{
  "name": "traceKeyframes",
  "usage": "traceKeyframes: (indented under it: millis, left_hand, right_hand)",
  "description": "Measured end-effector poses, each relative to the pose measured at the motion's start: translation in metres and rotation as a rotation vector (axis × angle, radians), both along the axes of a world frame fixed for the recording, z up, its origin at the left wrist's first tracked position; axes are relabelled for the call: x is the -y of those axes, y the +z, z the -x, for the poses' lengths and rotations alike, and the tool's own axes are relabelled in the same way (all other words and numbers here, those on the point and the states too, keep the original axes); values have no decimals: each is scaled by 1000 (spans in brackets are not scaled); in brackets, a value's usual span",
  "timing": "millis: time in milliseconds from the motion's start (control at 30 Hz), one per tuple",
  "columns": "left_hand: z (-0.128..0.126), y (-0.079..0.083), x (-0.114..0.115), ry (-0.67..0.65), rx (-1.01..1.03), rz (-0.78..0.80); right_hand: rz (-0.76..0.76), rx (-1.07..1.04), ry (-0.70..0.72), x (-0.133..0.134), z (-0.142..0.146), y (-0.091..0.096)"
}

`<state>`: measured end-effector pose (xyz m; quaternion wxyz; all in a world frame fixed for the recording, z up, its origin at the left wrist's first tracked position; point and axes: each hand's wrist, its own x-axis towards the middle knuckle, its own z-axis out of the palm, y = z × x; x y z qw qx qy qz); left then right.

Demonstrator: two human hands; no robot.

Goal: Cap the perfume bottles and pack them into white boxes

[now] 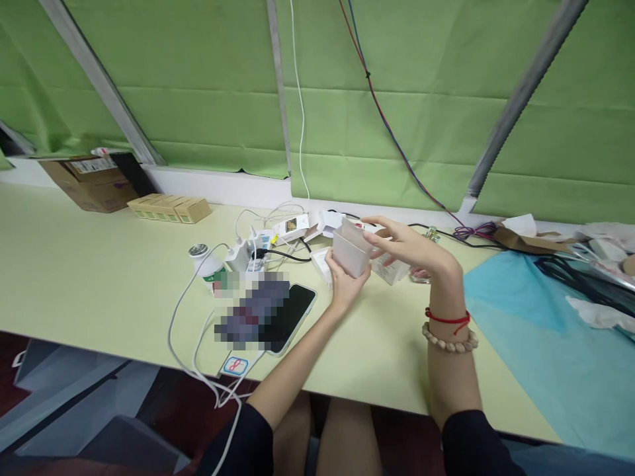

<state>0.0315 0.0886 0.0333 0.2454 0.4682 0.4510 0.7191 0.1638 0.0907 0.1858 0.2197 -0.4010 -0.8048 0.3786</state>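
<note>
A small white paper box (351,252), with its top flap standing up, is held above the table. My left hand (346,284) grips it from below, with the fingers and thumb around its lower part. Beside the upper right edge hovers my right hand (404,244), its fingers stretched and apart; whether the fingertips touch the flap I cannot tell. Behind and around the held box lie several other white boxes (292,228), partly hidden by my hands.
A phone (292,317) lies on the table (124,277) left of my forearm. Near it are a white bottle (208,264), a power strip (245,254) and loose white cables. Cartons (171,208) stand at the back left. Blue sheeting (540,344) covers the right side.
</note>
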Motion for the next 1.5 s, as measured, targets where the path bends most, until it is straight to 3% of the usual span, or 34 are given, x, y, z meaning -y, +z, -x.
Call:
traceKeyframes:
  millis: [233, 400, 533, 700, 833, 1000, 1067, 1133, 1233, 1333, 1400, 1500]
  left_hand:
    - [12, 24, 5, -712, 614, 311]
    - [15, 27, 8, -986, 725, 393]
    - [15, 29, 10, -1045, 808, 433]
    - [19, 29, 10, -1093, 859, 476]
    - [20, 28, 10, -1167, 827, 466]
    - [21, 27, 10, -1236, 747, 509]
    - [22, 25, 9, -1211, 699, 508]
    - [22, 24, 8, -1098, 634, 457]
    - [19, 20, 5, -819, 469, 311]
    - [14, 17, 2, -538, 340, 215]
    - [11, 16, 0, -382, 292, 200]
    - [11, 15, 0, -215, 281, 239]
  right_hand:
    - [14, 192, -92, -4, -2, -4]
    - [-141, 265, -15, -2, -1, -6]
    - [-224, 266, 91, -9, 8, -17]
    - [-214, 371, 47, -26, 27, -33]
    - [-284, 328, 121, -29, 29, -35]
    - [-339, 298, 111, -23, 27, -32]
    - [-368, 263, 121, -22, 26, -31]
    - [-369, 203, 92, -21, 23, -30]
    - [-303, 117, -12, -21, 12, -26]
    - [-140, 107, -43, -19, 2, -21]
    - [-47, 112, -38, -15, 1, -19]
    - [-61, 89, -53, -11, 12, -19]
